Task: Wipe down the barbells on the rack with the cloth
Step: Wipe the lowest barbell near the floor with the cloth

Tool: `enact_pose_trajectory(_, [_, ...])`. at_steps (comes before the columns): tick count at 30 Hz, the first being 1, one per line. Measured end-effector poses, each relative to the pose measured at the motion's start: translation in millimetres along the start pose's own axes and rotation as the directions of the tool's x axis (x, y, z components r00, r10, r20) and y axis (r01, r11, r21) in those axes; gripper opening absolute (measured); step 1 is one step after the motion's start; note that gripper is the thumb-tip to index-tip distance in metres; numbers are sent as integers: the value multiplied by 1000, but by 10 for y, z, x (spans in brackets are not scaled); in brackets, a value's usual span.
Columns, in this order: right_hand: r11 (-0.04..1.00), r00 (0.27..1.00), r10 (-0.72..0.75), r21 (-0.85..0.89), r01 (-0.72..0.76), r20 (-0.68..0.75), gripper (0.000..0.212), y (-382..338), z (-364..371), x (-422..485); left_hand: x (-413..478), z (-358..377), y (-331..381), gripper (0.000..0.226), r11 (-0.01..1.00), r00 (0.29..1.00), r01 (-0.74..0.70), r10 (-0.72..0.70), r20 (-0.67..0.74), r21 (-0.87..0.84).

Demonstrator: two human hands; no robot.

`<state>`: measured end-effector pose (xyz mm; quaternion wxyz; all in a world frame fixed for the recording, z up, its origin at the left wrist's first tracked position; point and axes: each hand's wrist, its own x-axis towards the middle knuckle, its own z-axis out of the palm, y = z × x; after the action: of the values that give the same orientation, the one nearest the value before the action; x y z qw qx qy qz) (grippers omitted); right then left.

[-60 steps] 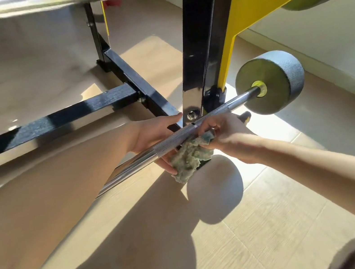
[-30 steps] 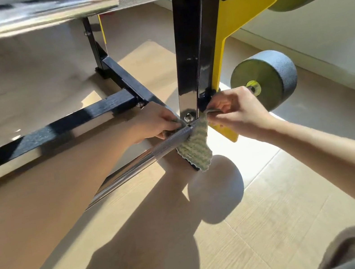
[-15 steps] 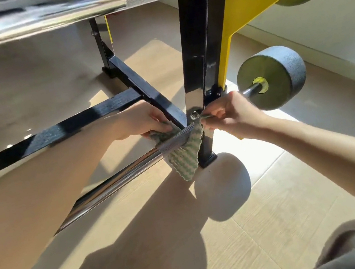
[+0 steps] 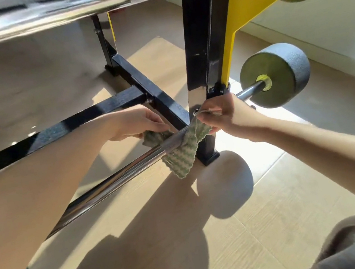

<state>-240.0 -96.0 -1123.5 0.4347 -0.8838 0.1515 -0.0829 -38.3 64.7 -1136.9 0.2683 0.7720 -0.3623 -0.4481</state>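
Left hand (image 4: 136, 123) and right hand (image 4: 222, 114) pinch ends of the green wavy cloth (image 4: 180, 161), looped round the chrome steel barbell (image 4: 113, 181), probably to saw it clean.

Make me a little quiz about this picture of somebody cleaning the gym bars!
1. True or false: the cloth is plain red.
2. Pick one. The cloth touches: A) the lower bar, B) a bucket, C) a shoe.
3. Fill the gap: the left hand and the right hand both hold the ____.

Key
1. False: it is green and white.
2. A.
3. cloth.
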Motion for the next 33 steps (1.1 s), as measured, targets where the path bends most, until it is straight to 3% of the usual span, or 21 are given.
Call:
enact_pose_trajectory(1, [975, 990, 138, 174, -137, 5, 9, 32, 82, -3, 14, -24, -11, 17, 999, 999, -8, 6, -38, -54])
enact_pose_trajectory(3, [809, 925, 375, 466, -359, 62, 16, 67, 232, -13, 47, -30, -27, 16, 990, 997, 3, -15, -82, -141])
enact_pose_trajectory(5, [617, 847, 524, 645, -451, 91, 23, 47, 324, -16, 64, 35, -31, 16, 984, 996, 21, -35, -79, -174])
enact_pose_trajectory(7, [493, 769, 630, 711, -501, 105, 24, 46, 381, -28, 87, 82, -43, 17, 987, 993, 36, -53, -104, -158])
enact_pose_trajectory(10, [310, 710, 647, 755, -578, 278, 38, 154, 390, -52, 98, 121, 3, 21, 986, 985, -14, -15, -174, -165])
enact_pose_trajectory(12, [237, 734, 567, 780, -579, 372, 48, 198, 404, -48, 103, 129, 50, 21, 984, 972, -63, 23, -234, -164])
enact_pose_trajectory(16, [381, 780, 567, 756, -532, 263, 31, 184, 545, 15, 147, 88, 166, 16, 927, 939, -208, 100, -329, -312])
enact_pose_trajectory(19, [453, 788, 567, 707, -543, 241, 18, 201, 560, -5, 146, 24, 194, 14, 898, 944, -236, 121, -306, -372])
enact_pose_trajectory(21, [505, 764, 568, 604, -617, 305, 13, 164, 466, -68, 160, 20, 155, 18, 947, 953, -190, 115, -279, -261])
enact_pose_trajectory(24, [606, 681, 558, 328, -725, 474, 16, 66, 264, -172, 136, 77, 66, 13, 994, 984, -64, 77, -160, 86])
enact_pose_trajectory(26, [628, 658, 542, 267, -731, 524, 16, 29, 163, -201, 116, 109, 14, 10, 988, 998, -26, 34, -45, 153])
enact_pose_trajectory(28, [638, 704, 505, 333, -694, 499, 21, 21, 137, -177, 104, 112, 6, 10, 989, 998, -35, 42, -40, 144])
enact_pose_trajectory(30, [630, 769, 468, 445, -636, 436, 23, 12, 206, -137, 122, 92, 33, 10, 989, 987, -90, 104, -126, 114])
enact_pose_trajectory(33, [672, 813, 405, 466, -575, 419, 12, 36, 393, -120, 189, 96, 50, 13, 983, 954, -169, 180, -239, 65])
